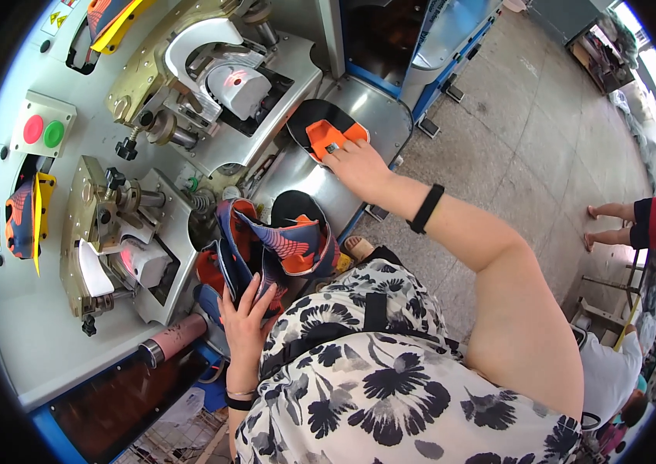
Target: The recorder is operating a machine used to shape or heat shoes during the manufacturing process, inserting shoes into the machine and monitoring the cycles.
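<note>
My right hand (355, 166) reaches out to the steel ledge, its fingers closed on the edge of an orange and black shoe upper (320, 138). A small light label shows on the orange part beside the fingertips. Near my lap, my left hand (244, 321) lies on a pile of shoe uppers (227, 251) in navy, orange and pink, its fingers spread. Another upper (293, 240) with a grid pattern and a black rounded part lies against the pile. The underside of both hands is hidden.
Ahead stands a machine with two moulding stations, an upper one (239, 89) and a lower one (142, 259). Shoe uppers with yellow edges (32, 216) hang at its left. Red and green buttons (43, 133) sit on the panel. A pink bottle (173, 340) lies beside the pile. Other people are at right.
</note>
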Tool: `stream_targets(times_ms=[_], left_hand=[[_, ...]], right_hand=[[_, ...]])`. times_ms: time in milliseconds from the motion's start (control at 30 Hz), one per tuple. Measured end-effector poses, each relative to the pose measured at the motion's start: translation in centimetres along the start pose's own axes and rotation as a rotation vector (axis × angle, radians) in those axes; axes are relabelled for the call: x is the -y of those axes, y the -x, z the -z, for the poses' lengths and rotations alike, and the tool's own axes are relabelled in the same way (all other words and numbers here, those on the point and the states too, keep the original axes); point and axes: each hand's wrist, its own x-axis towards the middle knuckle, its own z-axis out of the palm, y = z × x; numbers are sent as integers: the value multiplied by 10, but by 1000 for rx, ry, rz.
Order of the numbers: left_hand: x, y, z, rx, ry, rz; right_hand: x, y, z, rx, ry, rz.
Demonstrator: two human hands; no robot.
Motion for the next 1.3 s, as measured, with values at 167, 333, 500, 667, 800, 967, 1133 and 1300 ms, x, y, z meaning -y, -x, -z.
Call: stream_targets(times_ms=[167, 333, 500, 667, 800, 967, 1133, 1300], left_hand=[[0, 10, 9, -73, -102, -44], [9, 40, -2, -314, 57, 112], [16, 62, -34, -452, 528, 697], [21, 42, -44, -415, 881, 724], [24, 30, -42, -358, 747, 638], [26, 40, -46, -392, 603, 562], [25, 53, -51, -402, 733, 656], [29, 53, -51, -393, 612, 564]], right_hand=[[20, 39, 12, -398, -327, 35], [55, 57, 22, -291, -579, 47], [91, 48, 16, -77, -654, 46], [82, 25, 19, -104, -643, 10], [47, 9, 20, -162, -415, -59], [40, 19, 12, -134, -474, -121], [42, 37, 5, -145, -587, -427], [32, 21, 4, -47, -737, -609]])
